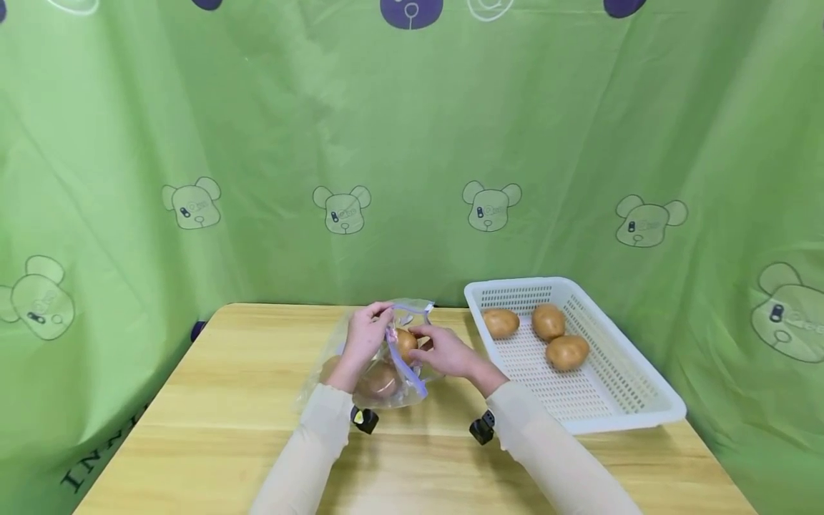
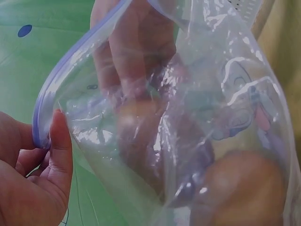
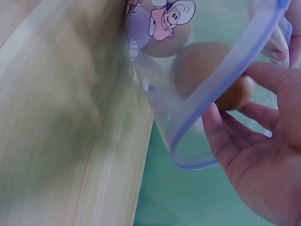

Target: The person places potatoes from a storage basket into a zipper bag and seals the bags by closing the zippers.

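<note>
My left hand (image 1: 367, 332) pinches the purple-edged mouth of a clear zip bag (image 1: 410, 378) between thumb and finger. In the left wrist view, the held zip edge (image 2: 41, 101) curves upward from those fingertips. My right hand (image 1: 448, 350) grips a smooth brown potato (image 1: 405, 345) at the bag's open mouth. The right wrist view has this potato (image 3: 237, 93) partly past the rim, with fingers and thumb around its near end. More potatoes (image 1: 380, 380) lie inside the bag, seen through the plastic, which carries printed cartoon figures (image 3: 171, 19).
To the right stands a white perforated plastic basket (image 1: 534, 375) holding three potatoes (image 1: 567, 352). Bag and basket are on a light wooden table (image 1: 225, 422). A green curtain (image 1: 412, 114) with bear prints hangs behind the table and along both sides.
</note>
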The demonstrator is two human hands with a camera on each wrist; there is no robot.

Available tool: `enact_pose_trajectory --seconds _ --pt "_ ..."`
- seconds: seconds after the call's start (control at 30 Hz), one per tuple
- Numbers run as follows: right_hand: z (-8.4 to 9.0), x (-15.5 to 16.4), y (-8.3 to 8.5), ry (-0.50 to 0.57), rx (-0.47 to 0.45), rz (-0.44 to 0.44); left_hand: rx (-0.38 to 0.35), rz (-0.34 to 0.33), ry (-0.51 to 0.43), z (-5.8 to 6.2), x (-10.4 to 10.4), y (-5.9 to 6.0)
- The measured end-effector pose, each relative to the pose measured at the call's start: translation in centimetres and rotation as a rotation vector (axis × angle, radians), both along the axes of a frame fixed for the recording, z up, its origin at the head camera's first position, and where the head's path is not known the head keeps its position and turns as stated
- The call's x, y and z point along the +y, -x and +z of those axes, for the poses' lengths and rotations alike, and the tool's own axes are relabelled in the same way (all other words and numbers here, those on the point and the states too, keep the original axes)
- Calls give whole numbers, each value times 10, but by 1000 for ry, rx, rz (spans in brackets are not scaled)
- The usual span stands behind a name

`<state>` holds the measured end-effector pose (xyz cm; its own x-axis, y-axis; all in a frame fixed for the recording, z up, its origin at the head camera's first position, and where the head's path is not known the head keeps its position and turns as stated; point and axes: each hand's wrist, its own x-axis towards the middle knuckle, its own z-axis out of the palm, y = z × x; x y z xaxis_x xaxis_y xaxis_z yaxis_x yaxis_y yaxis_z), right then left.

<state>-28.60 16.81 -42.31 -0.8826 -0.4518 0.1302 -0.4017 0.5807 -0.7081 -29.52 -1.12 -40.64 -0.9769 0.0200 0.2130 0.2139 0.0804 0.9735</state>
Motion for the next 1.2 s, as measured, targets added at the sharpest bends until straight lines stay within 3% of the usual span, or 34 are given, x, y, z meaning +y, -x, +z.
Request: enact_pose_trajectory --seconds 0.43,0.67,0.97,1.2 --pt "4 1 -2 -16 -22 96 -11 -15 -8 1 1 2" --pt "27 20 -9 -81 64 132 21 29 11 -1 -2 5" --pt "61 71 -12 -72 99 31 12 14 -17 -1 -5 7" --pt "67 125 -6 -100 67 -68 -8 12 -3 -1 -5 5"
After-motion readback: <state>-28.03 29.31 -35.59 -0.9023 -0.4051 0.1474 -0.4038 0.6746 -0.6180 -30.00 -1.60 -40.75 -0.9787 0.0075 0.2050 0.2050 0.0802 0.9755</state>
